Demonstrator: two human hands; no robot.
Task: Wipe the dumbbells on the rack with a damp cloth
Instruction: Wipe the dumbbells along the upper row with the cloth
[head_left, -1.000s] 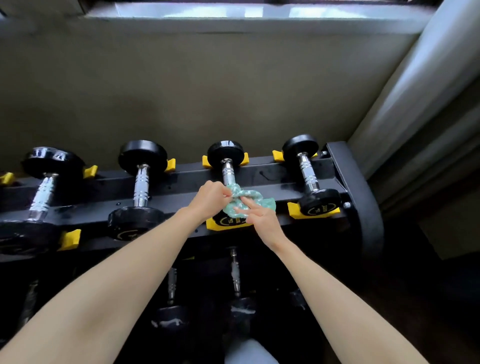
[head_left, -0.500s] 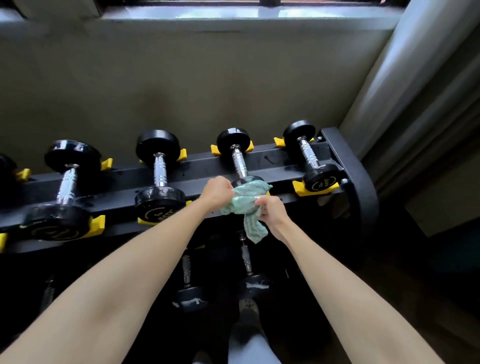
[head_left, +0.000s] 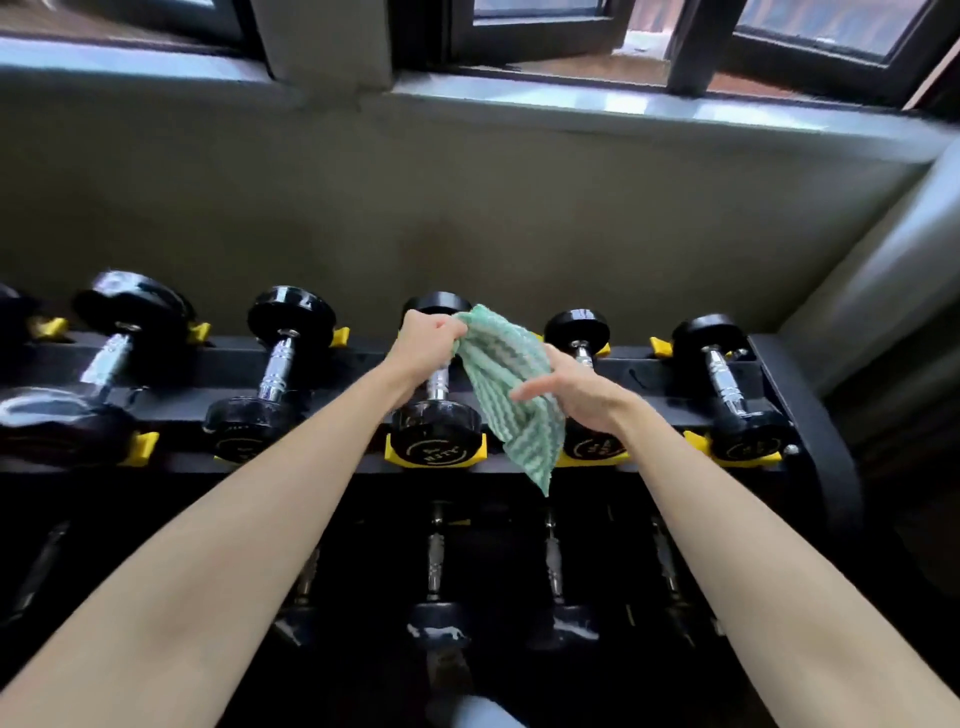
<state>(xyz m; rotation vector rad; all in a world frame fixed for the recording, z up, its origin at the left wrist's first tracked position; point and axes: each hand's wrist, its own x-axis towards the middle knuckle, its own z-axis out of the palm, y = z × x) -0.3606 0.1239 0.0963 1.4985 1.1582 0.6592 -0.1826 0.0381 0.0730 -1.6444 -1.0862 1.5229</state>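
Cloth (head_left: 506, 384) before dumbbells (head_left: 436, 421); window (head_left: 540, 31) above rack (head_left: 810, 415).

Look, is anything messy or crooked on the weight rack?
Mostly tidy: the top dumbbells each sit in their yellow holders. One lower dumbbell has whitish patches on its end, maybe scuffs or glare.

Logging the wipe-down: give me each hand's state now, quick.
Left hand: fingers curled, gripping the top corner of the green cloth.
Right hand: open, straight fingers lying against the cloth.
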